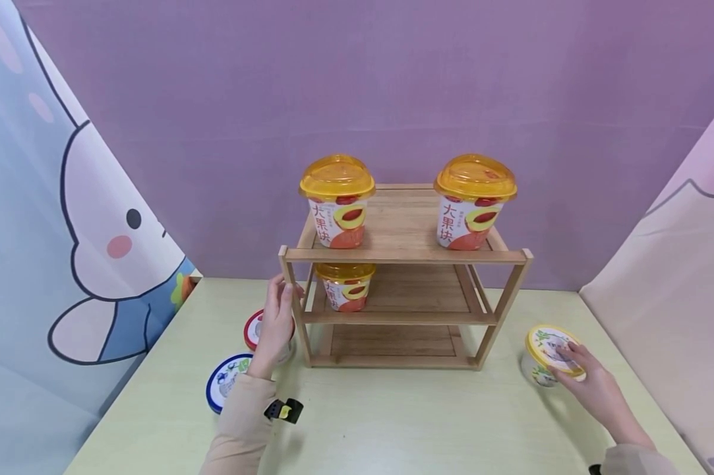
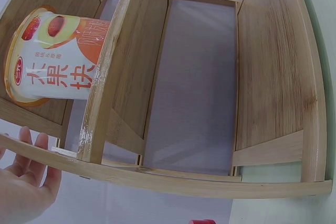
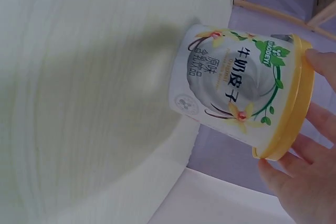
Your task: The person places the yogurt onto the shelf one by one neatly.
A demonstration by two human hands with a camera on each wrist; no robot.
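Rack held three cups; off it sat two tubs left, yellow-lidded tub right, gripped by right hand; hold of left hand unclear.

- I count one three-tier wooden rack, set toward the far edge of the desk.
- Three fruit cups with domed amber lids: a top-left cup and a top-right cup toward the front corners of the top shelf, plus a lower cup near the middle shelf's left end.
- Three flat-lidded tubs on my feed: a blue-lidded tub and a red-lidded tub on the desk's left side, a yellow-lidded tub toward its right edge.
- Two hands: the left hand, the right hand.
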